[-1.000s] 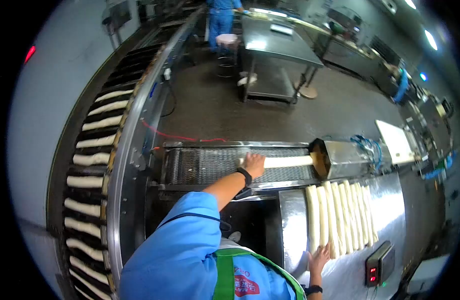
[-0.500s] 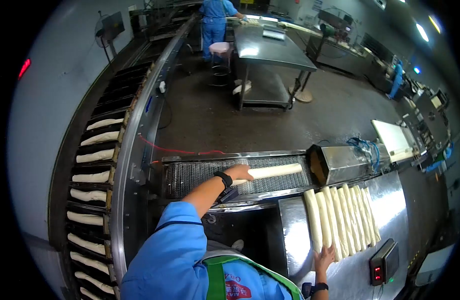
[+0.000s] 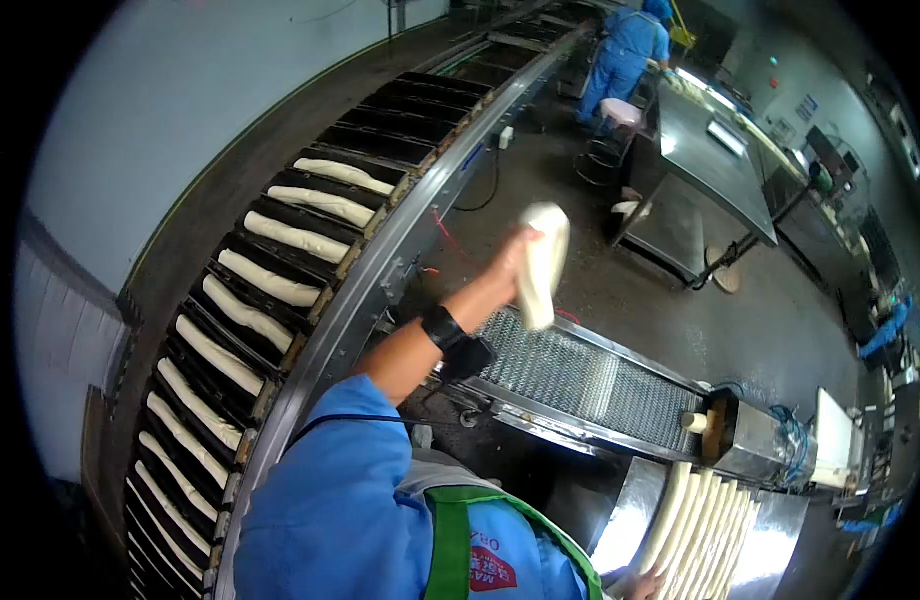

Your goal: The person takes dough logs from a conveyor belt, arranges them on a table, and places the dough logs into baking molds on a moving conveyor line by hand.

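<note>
"Head view: what does your left hand have?"

"It is closed round one end of a pale dough, held up off the mesh belt. The dough droops from my fingers, a bit blurred, with a black band at my wrist."

"And your right hand?"

"Low in the view, at the near end of the row of dough on the steel table. I cannot tell how far open it is."

"Any writing on you?"

"Yes, a red badge on my chest, between the green straps. I can read 'MAS' on it, tilted; the rest is cut short or too small. Dark marks sit just above it, starting '0', the others unclear."

"What else lies about?"

"A short stub of dough pokes out of the metal box at the far end of my belt. To my left, black trays run in a curved line, many with a white strip in each. Beyond the belt, a person in blue leans toward a second table, near a pink stool."
</note>
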A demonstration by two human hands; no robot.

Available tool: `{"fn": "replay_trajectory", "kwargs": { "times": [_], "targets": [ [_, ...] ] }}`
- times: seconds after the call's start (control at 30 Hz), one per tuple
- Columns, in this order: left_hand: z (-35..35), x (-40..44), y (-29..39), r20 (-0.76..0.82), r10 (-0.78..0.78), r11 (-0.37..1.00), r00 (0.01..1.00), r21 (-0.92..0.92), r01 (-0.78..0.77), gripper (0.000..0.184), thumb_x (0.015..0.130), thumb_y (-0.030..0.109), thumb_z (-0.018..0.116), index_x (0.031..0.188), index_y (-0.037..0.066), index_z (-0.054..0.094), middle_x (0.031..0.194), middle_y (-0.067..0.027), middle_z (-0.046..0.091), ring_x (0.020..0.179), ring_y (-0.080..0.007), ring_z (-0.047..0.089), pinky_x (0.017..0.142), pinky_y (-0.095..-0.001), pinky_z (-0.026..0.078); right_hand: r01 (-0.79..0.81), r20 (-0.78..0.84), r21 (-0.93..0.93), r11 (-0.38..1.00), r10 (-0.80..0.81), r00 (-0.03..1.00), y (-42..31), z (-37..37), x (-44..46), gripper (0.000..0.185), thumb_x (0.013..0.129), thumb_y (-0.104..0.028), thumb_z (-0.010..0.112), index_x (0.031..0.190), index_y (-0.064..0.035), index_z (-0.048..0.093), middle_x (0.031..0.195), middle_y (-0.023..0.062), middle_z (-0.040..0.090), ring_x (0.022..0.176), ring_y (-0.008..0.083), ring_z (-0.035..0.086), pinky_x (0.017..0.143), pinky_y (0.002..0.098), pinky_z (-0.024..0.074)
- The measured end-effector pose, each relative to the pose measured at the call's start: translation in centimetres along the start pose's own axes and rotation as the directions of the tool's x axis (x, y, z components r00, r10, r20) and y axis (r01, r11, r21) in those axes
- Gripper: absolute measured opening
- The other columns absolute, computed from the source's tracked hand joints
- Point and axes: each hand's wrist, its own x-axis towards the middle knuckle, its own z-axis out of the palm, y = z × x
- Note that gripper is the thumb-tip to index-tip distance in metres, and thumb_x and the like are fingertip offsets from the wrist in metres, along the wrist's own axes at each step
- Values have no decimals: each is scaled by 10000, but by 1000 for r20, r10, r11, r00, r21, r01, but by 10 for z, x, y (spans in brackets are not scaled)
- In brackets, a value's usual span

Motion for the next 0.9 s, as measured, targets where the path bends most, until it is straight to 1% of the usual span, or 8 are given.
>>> {"fn": "replay_trajectory", "kwargs": {
  "times": [0.1,0.17,0.33,0.37,0.43,0.5,0.63,0.9],
  "targets": [
    [-31,16,85,-179,445,895,877,102,-434,348,638,248,577,912,72,454,772,-47,468,698,-174,477,611,-315,418,-107,99,-39,993,111,989,-25,-21,3,687,667,-525,525,1189,-97,397,1220,254,321,1102,348,357,851,499,319],
    [-61,41,134,-172,644,765,746,122,-632,353,646,229,569,933,75,432,796,-57,454,714,-181,477,612,-323,418,-218,276,421,880,105,955,-21,-16,10,688,682,-486,534,1221,-113,326,1168,225,384,1085,300,383,878,452,307],
    [-166,115,227,-310,606,788,732,108,-606,351,707,180,548,1018,62,433,818,-72,481,780,-190,493,683,-312,408,-487,491,871,64,-147,858,-21,-29,7,703,720,-404,544,1271,-135,200,1052,162,511,1034,198,440,913,351,290],
    [-220,120,232,-31,636,643,771,574,-508,412,726,172,536,1088,36,396,914,-95,479,852,-197,478,738,-320,385,-457,463,887,70,-136,876,-49,-53,7,675,727,-400,537,1256,-127,217,1040,157,512,1016,194,444,895,343,298],
    [-286,117,245,374,428,-241,823,925,-295,501,758,170,510,1192,-5,330,1067,-129,464,949,-210,450,818,-334,344,-371,381,923,100,-115,917,-105,-105,9,621,742,-392,523,1225,-111,252,1016,147,514,980,185,452,858,327,313],
    [-271,123,239,-561,304,672,770,699,245,460,779,211,473,1164,-16,363,1129,-135,443,1018,-212,420,871,-302,303,-269,287,952,145,-123,950,-155,-156,16,570,756,-383,509,1194,-95,286,993,137,516,944,176,461,822,311,328],
    [-304,117,254,-439,169,480,883,819,315,454,796,288,452,1174,46,384,1254,-150,337,1177,-333,268,926,-473,230,-56,96,979,196,-197,976,-265,-262,28,479,785,-366,480,1133,-63,355,946,117,519,871,158,478,750,279,359],
    [-355,122,307,-144,317,-26,937,987,160,266,770,301,446,832,57,530,927,-116,545,888,-283,488,760,-411,367,273,-157,937,220,-432,888,-490,-433,25,381,843,-333,423,1011,2,494,851,77,527,727,122,512,605,215,420]
  ]
}}
